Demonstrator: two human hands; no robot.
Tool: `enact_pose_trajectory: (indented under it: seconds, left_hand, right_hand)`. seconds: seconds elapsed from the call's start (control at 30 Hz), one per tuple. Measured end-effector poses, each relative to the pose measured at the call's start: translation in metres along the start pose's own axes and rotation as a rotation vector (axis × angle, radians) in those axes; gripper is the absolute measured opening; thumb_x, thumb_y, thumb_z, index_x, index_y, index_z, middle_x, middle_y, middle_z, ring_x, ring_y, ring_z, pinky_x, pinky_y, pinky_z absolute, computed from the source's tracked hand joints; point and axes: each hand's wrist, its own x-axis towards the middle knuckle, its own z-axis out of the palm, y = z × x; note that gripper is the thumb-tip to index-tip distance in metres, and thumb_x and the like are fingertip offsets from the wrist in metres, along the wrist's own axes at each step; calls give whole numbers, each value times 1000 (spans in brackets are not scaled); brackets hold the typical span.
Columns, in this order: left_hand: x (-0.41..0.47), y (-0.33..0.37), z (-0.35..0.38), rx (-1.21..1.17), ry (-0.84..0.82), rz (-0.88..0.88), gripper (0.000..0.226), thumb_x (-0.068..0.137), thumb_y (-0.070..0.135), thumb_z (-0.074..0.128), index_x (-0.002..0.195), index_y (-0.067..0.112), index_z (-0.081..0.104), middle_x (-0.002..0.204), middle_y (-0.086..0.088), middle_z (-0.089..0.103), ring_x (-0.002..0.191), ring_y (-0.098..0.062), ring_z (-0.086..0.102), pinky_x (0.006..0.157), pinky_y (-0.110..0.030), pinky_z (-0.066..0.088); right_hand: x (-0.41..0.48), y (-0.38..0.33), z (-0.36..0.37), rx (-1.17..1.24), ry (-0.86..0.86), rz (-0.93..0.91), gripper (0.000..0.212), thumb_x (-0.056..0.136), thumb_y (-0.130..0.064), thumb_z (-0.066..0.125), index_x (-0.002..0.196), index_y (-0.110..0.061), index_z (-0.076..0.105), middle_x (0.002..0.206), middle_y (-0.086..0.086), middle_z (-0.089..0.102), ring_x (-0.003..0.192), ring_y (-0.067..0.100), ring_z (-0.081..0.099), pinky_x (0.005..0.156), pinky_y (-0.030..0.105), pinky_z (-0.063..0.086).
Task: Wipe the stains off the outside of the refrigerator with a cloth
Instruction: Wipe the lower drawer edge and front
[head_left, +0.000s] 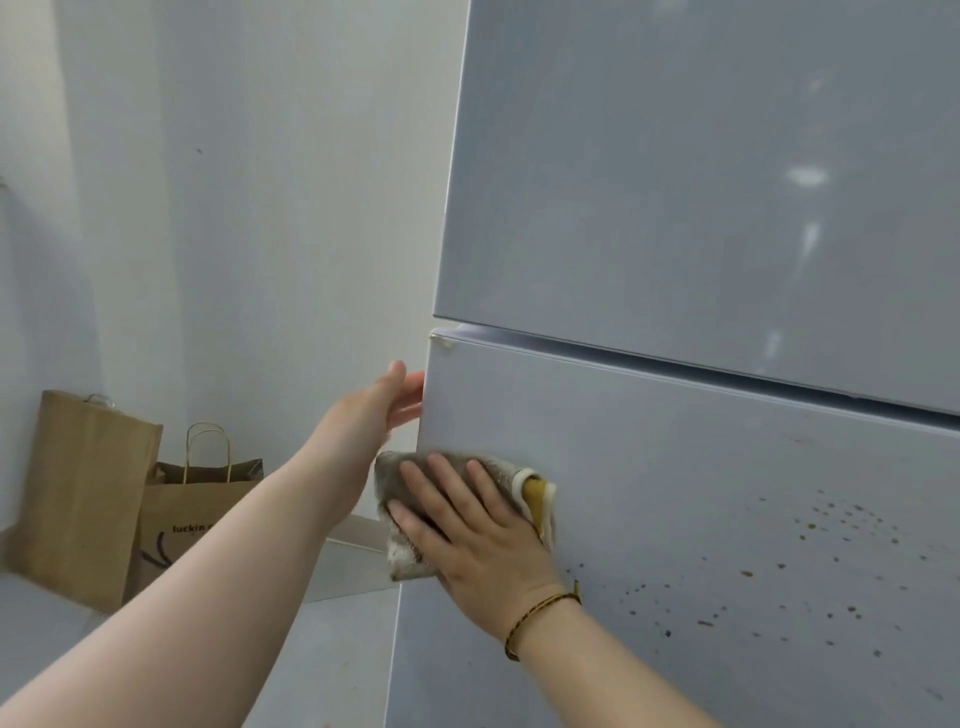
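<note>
Fridge (701, 182) fills the right 2/3 of the view, pale grey, two doors w/ a dark gap between. Upper door is glossy w/ light reflections. Lower door (675, 467) is the one being worked on.

Wall (260, 208) is on the left, white, running to the far corner.

2 brown paper bags stand on the floor at far left against the wall. The tall bag (83, 493) is leftmost. The shorter bag (197, 519) has twisted handles and dark print and sits just right of it, touching.

L hand (374, 410) is at the lower door's left edge, near the top corner, fingers straight and loosely together, holding nothing. Fingertips look to be on the edge, but contact is hard to confirm from this angle.

R hand (467, 540) lies flat, fingers spread apart and straight, palm pressing the cloth (397, 480) against the lower door near its left edge, just below the L hand.

Cloth is grey-beige, crumpled, w/ a yellow patch showing at its right end. It sticks out past the fingers on the left and below.

Stains (831, 525): brown specks scattered over the lower door, right of the cloth, apart from it.

Braided bracelet (540, 610) on the R wrist.
</note>
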Motion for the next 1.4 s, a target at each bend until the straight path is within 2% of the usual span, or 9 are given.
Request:
enact_pose_trajectory:
  seconds: [0.1, 0.2, 0.43, 0.57, 0.77, 0.87, 0.97, 1.13, 1.4]
  left_hand:
    - [-12, -1, 12, 76, 54, 82, 31, 99, 30, 28, 96, 29, 59, 104, 14, 60, 102, -4, 53, 94, -23, 29]
    - [-20, 0, 27, -54, 64, 67, 38, 99, 30, 30, 136, 28, 39, 134, 12, 45, 121, -6, 42, 102, -24, 31]
    - [-17, -18, 53, 34, 183, 188, 58, 98, 28, 33, 145, 32, 0, 154, 11, 0, 141, -5, 2, 114, -26, 2]
    - [-27, -41, 66, 399, 265, 510, 59, 82, 53, 30, 132, 48, -2, 143, 24, -10, 133, 7, -10, 107, -16, -5]
    - [-39, -69, 95, 831, 158, 952, 48, 97, 48, 14, 143, 42, 1, 147, -5, 13, 141, -2, -9, 112, -23, -1]
    - [-38, -74, 105, 893, 165, 978, 46, 96, 50, 17, 140, 36, 16, 145, -11, 17, 142, -10, -1, 112, -23, 6]
    - [-30, -89, 111, 1093, 203, 1044, 54, 96, 51, 15, 146, 33, 4, 148, -13, 17, 143, -12, -8, 115, -31, 0]
    - [-15, -104, 118, 1231, 330, 1122, 61, 94, 56, 12, 147, 27, 0, 155, -1, -13, 143, -18, -9, 117, -37, -5]
    - [-13, -110, 122, 1263, 397, 1162, 65, 93, 59, 13, 147, 26, -2, 154, -1, -16, 143, -19, -11, 117, -38, -5]
  right_hand:
    - [-6, 20, -9, 36, -1, -167, 48, 78, -20, 32, 123, -23, 51, 139, 4, 41, 127, 23, 31, 114, 40, 2]
    - [-6, 69, -27, 100, 140, -11, 38, 91, -17, 33, 118, -24, 59, 131, 3, 56, 124, 22, 38, 112, 37, 11]
    - [-37, 71, -26, 25, 135, 374, 49, 81, -26, 41, 130, -25, 38, 153, 3, 14, 144, 19, -2, 116, 39, 0]
    - [-89, 42, -12, 2, 7, 99, 38, 93, -22, 29, 129, -27, 39, 156, 2, -7, 144, 20, -4, 118, 38, -1]
    - [-103, 100, -28, -58, -96, -335, 46, 80, -23, 40, 126, -26, 37, 141, -5, 27, 139, 20, 19, 118, 38, -5]
    - [-103, 153, -46, -43, -32, -192, 50, 83, -20, 41, 131, -25, 35, 144, -5, 25, 144, 19, -2, 116, 37, 5]
    - [-113, 179, -58, -29, 2, 28, 50, 82, -24, 41, 132, -25, 36, 150, -2, 19, 144, 16, -6, 116, 38, 3]
    - [-142, 136, -36, -18, 147, 476, 52, 90, -37, 36, 141, -28, 26, 156, -4, -4, 144, 18, -1, 118, 39, 0]
    - [-195, 132, -31, -35, -70, -80, 39, 97, -16, 24, 131, -28, 38, 151, 0, 18, 144, 19, 1, 118, 36, 3]
